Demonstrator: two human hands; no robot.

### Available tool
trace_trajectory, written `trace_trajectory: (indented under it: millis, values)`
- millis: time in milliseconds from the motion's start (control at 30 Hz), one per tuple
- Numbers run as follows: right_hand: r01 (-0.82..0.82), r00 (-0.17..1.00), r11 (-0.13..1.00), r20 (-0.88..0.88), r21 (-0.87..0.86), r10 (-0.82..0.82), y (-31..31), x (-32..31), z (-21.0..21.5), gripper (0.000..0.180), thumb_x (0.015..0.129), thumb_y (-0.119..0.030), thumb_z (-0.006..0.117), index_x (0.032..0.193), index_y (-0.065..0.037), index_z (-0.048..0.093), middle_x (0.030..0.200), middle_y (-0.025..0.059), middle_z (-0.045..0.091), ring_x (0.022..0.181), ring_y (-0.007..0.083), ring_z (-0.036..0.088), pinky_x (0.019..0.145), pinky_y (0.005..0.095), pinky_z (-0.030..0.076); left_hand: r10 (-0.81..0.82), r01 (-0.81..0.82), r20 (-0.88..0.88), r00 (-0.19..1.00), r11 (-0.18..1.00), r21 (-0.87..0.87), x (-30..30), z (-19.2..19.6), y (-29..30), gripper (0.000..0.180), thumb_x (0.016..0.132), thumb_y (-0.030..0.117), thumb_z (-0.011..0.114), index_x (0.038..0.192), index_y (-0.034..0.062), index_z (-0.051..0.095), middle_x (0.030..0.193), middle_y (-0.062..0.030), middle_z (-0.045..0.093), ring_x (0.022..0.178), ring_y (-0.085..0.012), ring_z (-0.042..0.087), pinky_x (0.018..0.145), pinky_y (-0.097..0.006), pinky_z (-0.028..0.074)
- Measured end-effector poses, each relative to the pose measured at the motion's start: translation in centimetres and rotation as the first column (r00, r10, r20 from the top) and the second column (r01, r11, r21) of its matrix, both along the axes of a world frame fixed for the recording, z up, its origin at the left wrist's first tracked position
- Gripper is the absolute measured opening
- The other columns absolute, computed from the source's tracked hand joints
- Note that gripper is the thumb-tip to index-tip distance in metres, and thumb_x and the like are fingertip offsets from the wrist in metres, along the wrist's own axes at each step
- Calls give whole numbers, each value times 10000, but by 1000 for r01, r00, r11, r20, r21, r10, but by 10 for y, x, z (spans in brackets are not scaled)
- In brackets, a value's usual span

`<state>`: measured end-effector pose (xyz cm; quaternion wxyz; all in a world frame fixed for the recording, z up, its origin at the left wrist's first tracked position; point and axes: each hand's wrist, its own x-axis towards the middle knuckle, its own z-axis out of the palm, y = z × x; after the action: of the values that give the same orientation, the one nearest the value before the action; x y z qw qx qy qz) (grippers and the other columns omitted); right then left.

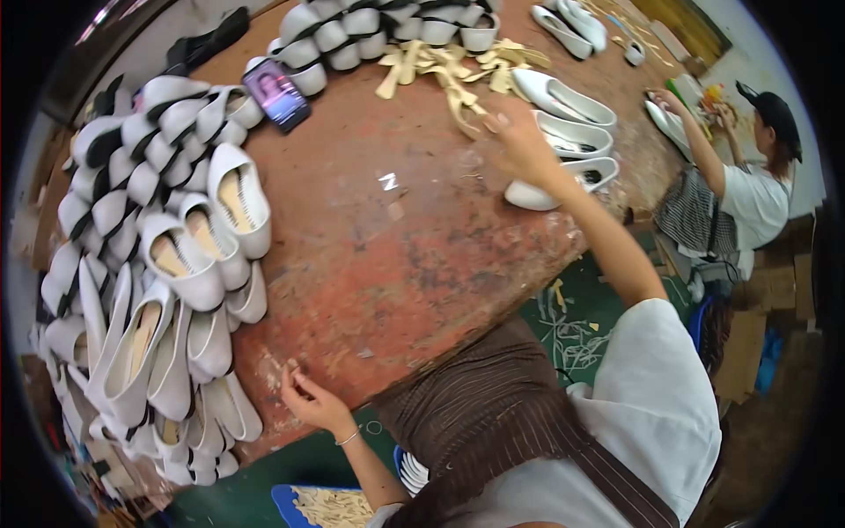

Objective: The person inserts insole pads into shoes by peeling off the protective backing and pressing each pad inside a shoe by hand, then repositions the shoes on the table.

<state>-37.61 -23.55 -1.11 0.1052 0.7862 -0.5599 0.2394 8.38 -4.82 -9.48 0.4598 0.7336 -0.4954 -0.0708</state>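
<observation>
My right hand (pixel 521 148), blurred by motion, reaches over the table beside a loose pile of beige insoles (pixel 437 63). One beige insole (pixel 461 113) reaches down to its fingertips; whether they grip it is not clear. Three white pointed flat shoes lie just right of that hand, the farthest a white shoe (pixel 563 95) and the nearest partly hidden under my wrist. At the table's near edge rests my left hand (pixel 312 400), fingers loosely curled and apart, with nothing in it. Close to its left are stacked white shoes (pixel 138 354), some showing beige insoles inside.
A phone (pixel 277 95) with a lit screen leans against shoes at the far left. More white shoes (pixel 330 37) are piled along the back. A co-worker (pixel 748 176) handles a white shoe (pixel 667 126) at the right. Below the table edge stands a blue tub (pixel 286 503) of beige pieces.
</observation>
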Motion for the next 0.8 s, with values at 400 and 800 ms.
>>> trace_trajectory:
  millis: [400, 800]
  values:
    - [322, 939, 730, -302, 603, -165, 88, -230, 26, 543, 684, -388, 860, 1119, -140, 653, 1438, 227, 455, 1393, 440, 361, 1130, 504, 327, -23, 13, 216, 976, 999, 46, -5, -1, 0, 272, 997, 140, 555, 1207, -12, 637, 1072, -151, 663, 959, -317, 601, 842, -406, 471]
    - [354, 929, 868, -237, 347, -284, 119, -173, 37, 196, 713, -176, 785, 807, -31, 692, 947, 114, 616, 925, 319, 633, 779, 401, 507, -28, 16, 213, 977, 998, 61, -4, 2, 4, 312, 995, 150, 574, 1267, 2, 612, 1042, -128, 644, 915, -241, 605, 801, -352, 483]
